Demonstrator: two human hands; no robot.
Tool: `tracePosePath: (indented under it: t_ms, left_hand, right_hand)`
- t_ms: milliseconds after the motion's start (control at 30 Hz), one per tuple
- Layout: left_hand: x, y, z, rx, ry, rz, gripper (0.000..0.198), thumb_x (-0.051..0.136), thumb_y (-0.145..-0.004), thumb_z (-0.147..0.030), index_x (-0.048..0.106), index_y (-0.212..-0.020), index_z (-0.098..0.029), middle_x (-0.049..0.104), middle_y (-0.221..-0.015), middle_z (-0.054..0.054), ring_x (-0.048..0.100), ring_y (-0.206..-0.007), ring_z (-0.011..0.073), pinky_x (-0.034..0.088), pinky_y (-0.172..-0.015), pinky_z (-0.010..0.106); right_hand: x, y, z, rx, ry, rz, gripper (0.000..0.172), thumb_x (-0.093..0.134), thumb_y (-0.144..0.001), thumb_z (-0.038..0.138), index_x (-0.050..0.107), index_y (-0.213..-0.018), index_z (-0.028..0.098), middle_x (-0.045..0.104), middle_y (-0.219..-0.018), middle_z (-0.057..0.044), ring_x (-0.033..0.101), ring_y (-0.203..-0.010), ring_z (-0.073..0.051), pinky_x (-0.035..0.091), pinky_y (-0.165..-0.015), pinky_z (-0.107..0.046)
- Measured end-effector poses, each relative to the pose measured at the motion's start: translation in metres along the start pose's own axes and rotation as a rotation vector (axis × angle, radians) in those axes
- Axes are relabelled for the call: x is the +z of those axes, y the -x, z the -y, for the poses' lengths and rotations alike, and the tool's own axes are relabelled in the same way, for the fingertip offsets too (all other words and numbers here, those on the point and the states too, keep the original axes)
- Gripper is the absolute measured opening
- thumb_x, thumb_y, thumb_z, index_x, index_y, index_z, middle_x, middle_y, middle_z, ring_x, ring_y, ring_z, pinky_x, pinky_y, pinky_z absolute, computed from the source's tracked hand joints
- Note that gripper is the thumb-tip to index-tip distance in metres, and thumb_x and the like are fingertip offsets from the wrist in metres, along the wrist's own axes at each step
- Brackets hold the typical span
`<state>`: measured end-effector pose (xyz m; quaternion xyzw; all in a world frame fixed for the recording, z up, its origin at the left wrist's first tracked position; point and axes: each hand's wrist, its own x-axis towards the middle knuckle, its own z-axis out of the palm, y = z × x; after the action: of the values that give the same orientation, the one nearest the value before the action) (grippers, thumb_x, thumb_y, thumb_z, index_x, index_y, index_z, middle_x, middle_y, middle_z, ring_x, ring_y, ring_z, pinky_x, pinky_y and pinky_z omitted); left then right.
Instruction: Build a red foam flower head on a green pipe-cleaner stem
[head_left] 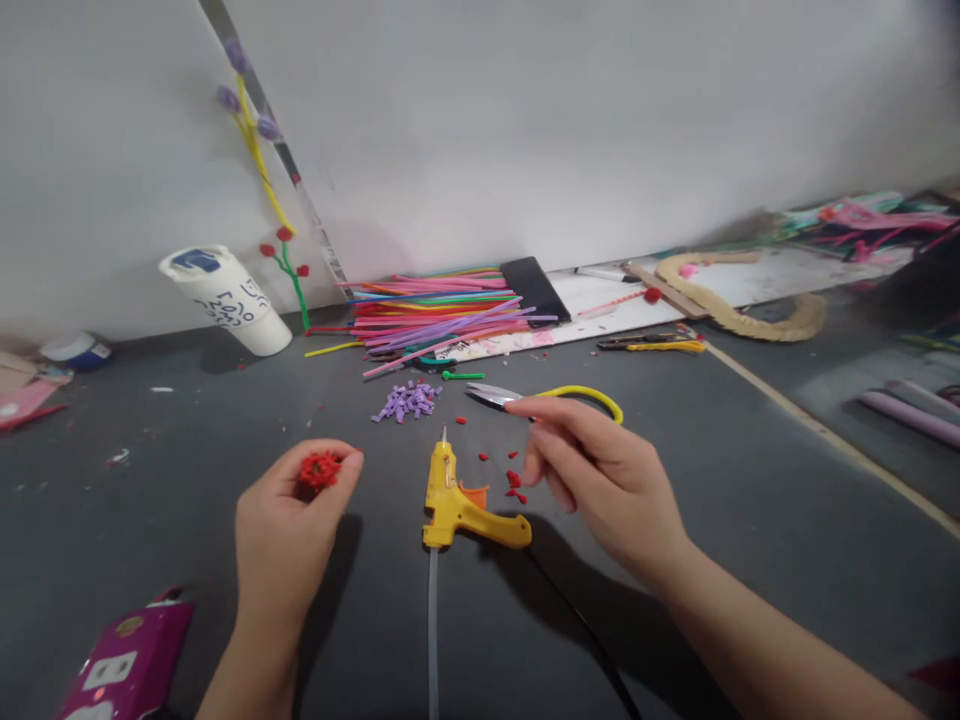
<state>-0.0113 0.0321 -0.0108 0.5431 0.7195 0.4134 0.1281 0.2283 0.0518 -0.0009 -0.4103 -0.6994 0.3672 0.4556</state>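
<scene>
- Two bare hands work over a dark grey tabletop [360, 620], well apart from one another, on either side of a yellow plastic glue gun [442, 505] with an orange trigger.
- Left of the glue gun, the left hand [279, 525] pinches a round, spiky red tuft [320, 470] between thumb and curled fingers; the grip leaves the bristly face exposed, apparently to keep it uncrushed and in sight.
- Right of the glue gun, the right hand [611, 475] hangs with its fingers loosely bent, the index finger reaching farthest; from here I cannot tell whether a small piece sits between its fingertips.
- The glue gun lies on its side, nozzle pointing away from the person and grip turned toward the right hand, a placement that seems to suit a quick pick-up.
- Small red scraps [514, 480] lie just right of the glue gun, near the right fingertips, probably left there for easy reach.
- Beyond its nozzle rests a loose pile of short purple pieces [409, 400], kept apart from the red, perhaps to sort by colour.
- Beyond and to the right of the glue gun lie yellow-handled metal scissors [581, 392], partly behind the right hand; contact between them is unclear.
- Farther beyond the glue gun, a bundle of long, multicoloured stems [442, 310] lies against the wall, presumably out of the way.
</scene>
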Motion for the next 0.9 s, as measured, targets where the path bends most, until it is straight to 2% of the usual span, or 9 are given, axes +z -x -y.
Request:
tracePosePath:
  t_ms: [67,133,167,233,333,500,633,800,900]
  left_hand:
    - [0.002,-0.001,0.001,0.014,0.008,0.023,0.013,0.066,-0.077,-0.034,0.068,-0.073,-0.022,0.062,-0.059,-0.005,0.054,-0.051,0.0128,0.043,-0.051,0.023]
    - [0.006,0.002,-0.002,0.036,0.005,0.055,0.011,0.067,-0.075,-0.031,0.068,-0.070,-0.022,0.061,-0.058,-0.006,0.053,-0.049,0.0112,0.043,-0.050,0.021]
    - [0.008,0.003,-0.004,0.050,0.002,0.072,0.010,0.066,-0.075,-0.030,0.068,-0.069,-0.022,0.061,-0.057,-0.006,0.052,-0.048,0.0105,0.042,-0.050,0.021]
    - [0.011,0.006,-0.007,0.076,-0.003,0.099,0.009,0.065,-0.075,-0.028,0.068,-0.068,-0.022,0.062,-0.056,-0.007,0.052,-0.047,0.0100,0.042,-0.050,0.020]
    - [0.013,0.008,-0.009,0.112,-0.016,0.110,0.010,0.064,-0.075,-0.026,0.067,-0.067,-0.022,0.064,-0.059,-0.006,0.057,-0.054,0.0109,0.043,-0.055,0.019]
    - [0.009,0.005,-0.007,0.141,-0.052,0.073,0.011,0.061,-0.076,-0.026,0.066,-0.068,-0.022,0.067,-0.062,-0.004,0.059,-0.058,0.0121,0.044,-0.058,0.020]
    - [0.004,-0.002,-0.003,0.128,-0.092,-0.006,0.010,0.060,-0.075,-0.026,0.066,-0.068,-0.021,0.066,-0.062,-0.003,0.059,-0.058,0.0131,0.043,-0.060,0.023]
    - [-0.002,-0.009,0.003,0.102,-0.119,-0.057,0.011,0.060,-0.075,-0.026,0.066,-0.068,-0.021,0.066,-0.060,-0.003,0.059,-0.056,0.0137,0.043,-0.058,0.024]
    - [-0.001,-0.011,0.004,0.114,-0.117,-0.042,0.012,0.059,-0.076,-0.027,0.066,-0.068,-0.021,0.066,-0.060,-0.003,0.059,-0.056,0.0136,0.043,-0.056,0.023]
  right_hand:
    - [0.001,0.000,0.001,-0.091,0.057,0.119,0.051,0.038,-0.090,0.008,0.041,-0.139,0.024,0.064,-0.106,-0.005,0.065,-0.079,-0.013,0.053,-0.070,-0.025]
    - [0.007,0.000,0.000,-0.141,0.311,0.280,0.055,0.041,-0.085,0.006,0.042,-0.138,0.019,0.053,-0.131,-0.013,0.057,-0.113,-0.020,0.047,-0.093,-0.036]
    - [0.011,0.001,-0.001,-0.126,0.453,0.360,0.047,0.044,-0.085,0.008,0.050,-0.131,0.017,0.053,-0.131,-0.014,0.054,-0.116,-0.024,0.045,-0.097,-0.039]
    - [0.021,0.003,-0.004,-0.058,0.643,0.500,0.028,0.053,-0.085,0.016,0.062,-0.110,0.013,0.061,-0.114,-0.014,0.058,-0.104,-0.027,0.047,-0.091,-0.043]
    - [0.035,0.008,-0.010,-0.007,0.716,0.588,0.028,0.063,-0.078,0.018,0.064,-0.104,0.010,0.063,-0.102,-0.015,0.058,-0.095,-0.032,0.048,-0.083,-0.046]
    - [0.045,0.013,-0.018,0.099,0.691,0.572,0.033,0.050,-0.074,0.004,0.062,-0.104,0.009,0.060,-0.101,-0.016,0.058,-0.088,-0.027,0.047,-0.078,-0.040]
    - [0.033,0.007,-0.018,0.189,0.509,0.461,0.035,0.052,-0.067,0.005,0.060,-0.099,0.015,0.059,-0.100,-0.010,0.059,-0.082,-0.021,0.046,-0.076,-0.033]
    - [0.008,-0.004,-0.010,0.304,0.133,0.252,0.028,0.057,-0.070,0.020,0.049,-0.097,0.021,0.061,-0.086,-0.001,0.060,-0.071,-0.016,0.046,-0.061,-0.025]
    - [-0.003,-0.007,-0.009,0.324,-0.069,0.157,0.023,0.056,-0.074,0.033,0.050,-0.093,0.021,0.060,-0.082,-0.001,0.056,-0.062,-0.014,0.045,-0.054,-0.025]
